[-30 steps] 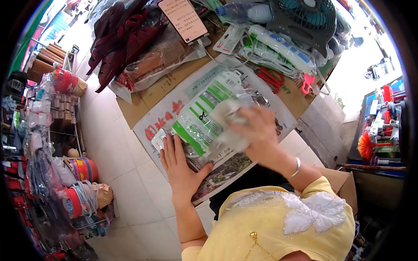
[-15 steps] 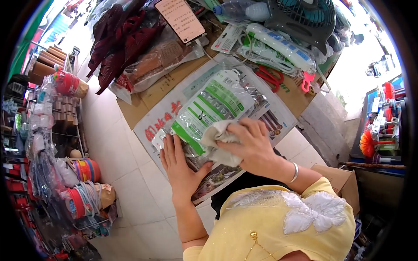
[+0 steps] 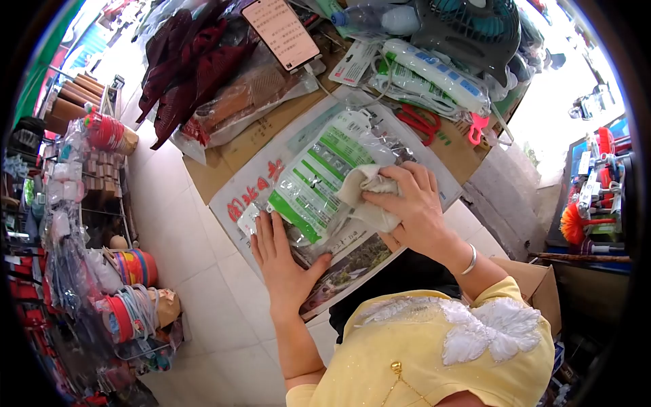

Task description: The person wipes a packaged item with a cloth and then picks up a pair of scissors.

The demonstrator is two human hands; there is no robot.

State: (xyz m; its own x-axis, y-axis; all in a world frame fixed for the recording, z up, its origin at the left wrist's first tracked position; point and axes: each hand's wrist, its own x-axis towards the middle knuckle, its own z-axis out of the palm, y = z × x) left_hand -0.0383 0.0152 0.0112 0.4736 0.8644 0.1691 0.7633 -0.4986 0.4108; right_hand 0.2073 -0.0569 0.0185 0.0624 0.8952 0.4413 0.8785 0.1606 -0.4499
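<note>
A clear plastic package with green and white printing [image 3: 319, 180] lies slanted on a sheet of newspaper [image 3: 234, 183]. My left hand [image 3: 283, 271] is flat with its fingers spread, pressing on the package's lower left end. In my right hand [image 3: 417, 207] is a crumpled, off-white cloth [image 3: 369, 193], gripped between thumb and fingers. It rests on the right side of the package. What the package holds is hard to make out through the plastic.
Beyond the newspaper lie a lit phone [image 3: 281, 34], red-handled scissors [image 3: 420, 124], a white power strip [image 3: 437, 74], a grey fan [image 3: 468, 34] and dark red mesh items [image 3: 190, 68]. Shelves of goods [image 3: 68, 237] line the left. A cardboard box [image 3: 532, 285] stands at right.
My right hand has slid with the cloth up and to the right across the package, uncovering more of the newspaper picture. My left hand has stayed in place.
</note>
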